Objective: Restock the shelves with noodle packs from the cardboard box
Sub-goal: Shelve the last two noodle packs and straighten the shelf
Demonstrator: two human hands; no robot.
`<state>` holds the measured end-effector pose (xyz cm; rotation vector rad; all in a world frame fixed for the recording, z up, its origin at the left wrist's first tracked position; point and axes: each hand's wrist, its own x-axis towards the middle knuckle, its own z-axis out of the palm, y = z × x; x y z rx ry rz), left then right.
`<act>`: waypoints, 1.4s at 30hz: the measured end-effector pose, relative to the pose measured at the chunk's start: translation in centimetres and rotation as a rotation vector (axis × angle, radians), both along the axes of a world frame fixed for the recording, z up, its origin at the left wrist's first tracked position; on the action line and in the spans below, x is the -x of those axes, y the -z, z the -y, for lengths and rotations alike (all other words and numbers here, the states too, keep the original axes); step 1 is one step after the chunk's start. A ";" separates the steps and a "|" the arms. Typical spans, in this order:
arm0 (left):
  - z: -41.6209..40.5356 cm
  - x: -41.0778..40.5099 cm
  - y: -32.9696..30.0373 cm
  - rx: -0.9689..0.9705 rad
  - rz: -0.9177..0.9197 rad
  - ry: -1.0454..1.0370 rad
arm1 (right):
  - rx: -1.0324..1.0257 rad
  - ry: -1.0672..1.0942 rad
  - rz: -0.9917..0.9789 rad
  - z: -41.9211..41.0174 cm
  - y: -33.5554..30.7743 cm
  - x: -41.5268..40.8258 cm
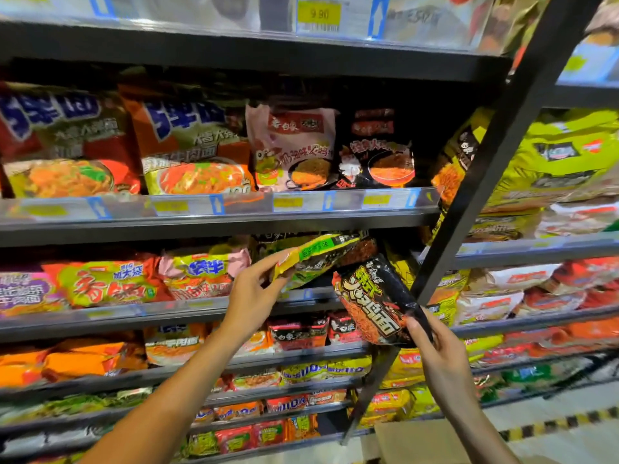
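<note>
Evidently mid-restock: left hand (254,289) grips a yellow-green noodle pack (315,254) at the shelf's (201,308) right end, likely steadying the row; right hand (442,349) grasps a black noodle pack (375,303) tilted toward that gap; cardboard box (418,443) sits below.

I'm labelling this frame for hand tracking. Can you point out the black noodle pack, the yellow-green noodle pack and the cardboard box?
black noodle pack (375,303): head view, on its printed front.
yellow-green noodle pack (315,254): head view, on its upper face.
cardboard box (418,443): head view, on its top flap.
</note>
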<state>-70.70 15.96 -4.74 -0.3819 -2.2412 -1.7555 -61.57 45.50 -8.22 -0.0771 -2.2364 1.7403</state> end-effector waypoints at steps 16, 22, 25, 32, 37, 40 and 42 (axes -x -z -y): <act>-1.0 5.0 2.9 0.511 -0.088 -0.347 | 0.022 0.047 -0.166 0.3 -1.0 5.9; -2.3 4.5 4.1 0.852 -0.487 -0.377 | 0.002 0.083 -0.155 1.1 -1.1 7.9; -2.9 3.3 4.8 0.908 -0.534 -0.135 | -0.025 0.108 -0.177 1.5 -1.9 8.6; -3.0 2.3 6.3 1.184 -0.243 -0.122 | -0.140 0.107 -0.164 2.2 -4.3 10.5; -1.2 2.1 7.1 1.270 -0.196 -0.087 | -0.232 0.066 -0.091 1.9 -5.3 13.4; 0.0 1.9 6.9 1.265 -0.195 -0.078 | -0.233 0.135 0.135 1.2 -5.2 15.9; 0.2 1.8 6.5 1.252 -0.191 -0.075 | -0.276 0.136 0.281 0.8 -5.4 17.1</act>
